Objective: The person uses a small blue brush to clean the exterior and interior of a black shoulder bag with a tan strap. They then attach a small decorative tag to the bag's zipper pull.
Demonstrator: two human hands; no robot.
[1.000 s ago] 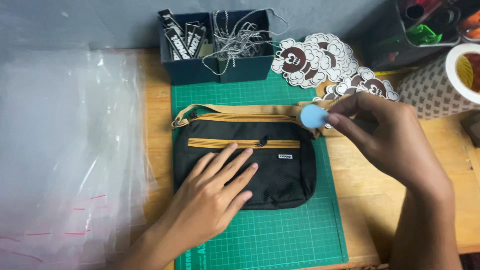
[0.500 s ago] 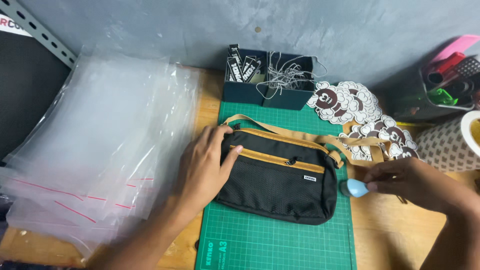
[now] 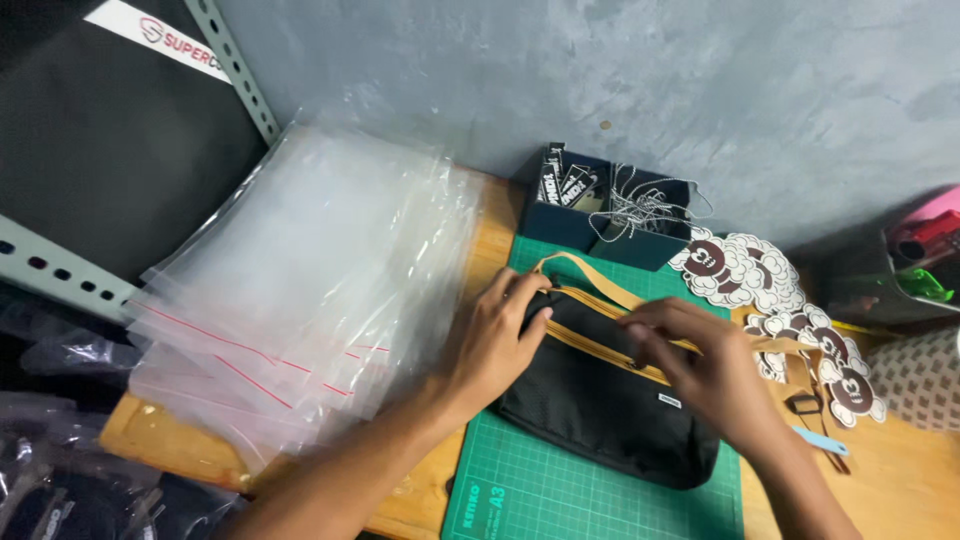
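Note:
A black pouch bag [image 3: 600, 410] with tan zipper trim and a tan strap [image 3: 585, 272] lies on a green cutting mat [image 3: 580, 495]. My left hand [image 3: 495, 335] grips the bag's upper left corner. My right hand [image 3: 690, 365] rests on the bag's top edge, fingers pinched at the tan zipper line. A small light blue piece [image 3: 822, 441] lies on the wood to the right of my right hand.
A stack of clear zip bags [image 3: 300, 290] with red seal lines covers the table's left side. A dark blue box [image 3: 600, 215] of tags and strings stands at the back. Sheep-shaped stickers [image 3: 740, 270] lie at the right, with bins beyond. A grey wall runs behind.
My right hand has let go of the light blue piece and moved left onto the bag's zipper. My left hand stays at the bag's left corner. The view has swung left and up.

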